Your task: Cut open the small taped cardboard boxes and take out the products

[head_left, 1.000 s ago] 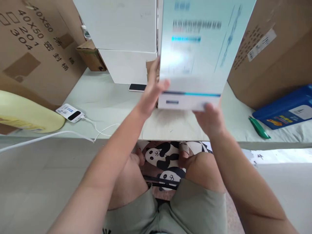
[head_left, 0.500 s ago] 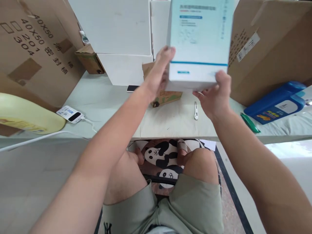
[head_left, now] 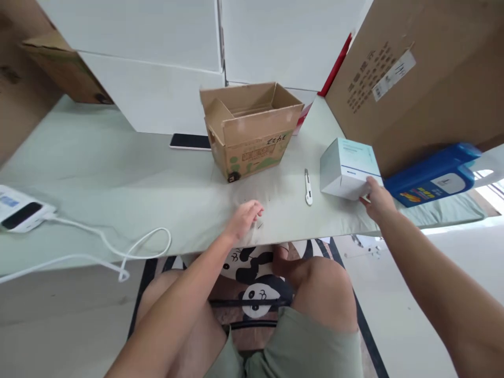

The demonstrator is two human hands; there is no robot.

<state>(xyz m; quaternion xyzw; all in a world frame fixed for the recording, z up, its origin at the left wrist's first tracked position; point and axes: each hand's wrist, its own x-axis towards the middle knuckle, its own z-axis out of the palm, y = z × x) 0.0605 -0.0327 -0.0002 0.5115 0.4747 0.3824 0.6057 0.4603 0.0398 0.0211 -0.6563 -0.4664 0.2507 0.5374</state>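
A white and pale-blue carton (head_left: 350, 167) stands on the right part of the table, beside the blue bottle. My right hand (head_left: 378, 199) grips its near right edge, thumb on the printed face and fingers by the lower side. My left hand (head_left: 246, 218) is at the table's front edge with its fingers curled together, and nothing shows in them. Behind the left hand stands an open brown cardboard box (head_left: 255, 134), and its bottom inside is hidden. A white utility knife (head_left: 308, 187) lies between that box and the carton.
White boxes (head_left: 157, 89) are stacked at the back. A large brown carton (head_left: 409, 105) and a blue bottle (head_left: 433, 176) stand on the right. A phone (head_left: 190, 141) lies behind, a white device (head_left: 23, 210) with a looped cable (head_left: 149, 254) at left.
The carton has come down from both raised hands to the table at right. My left hand has let go of it and moved down to the front edge. The view has shifted.
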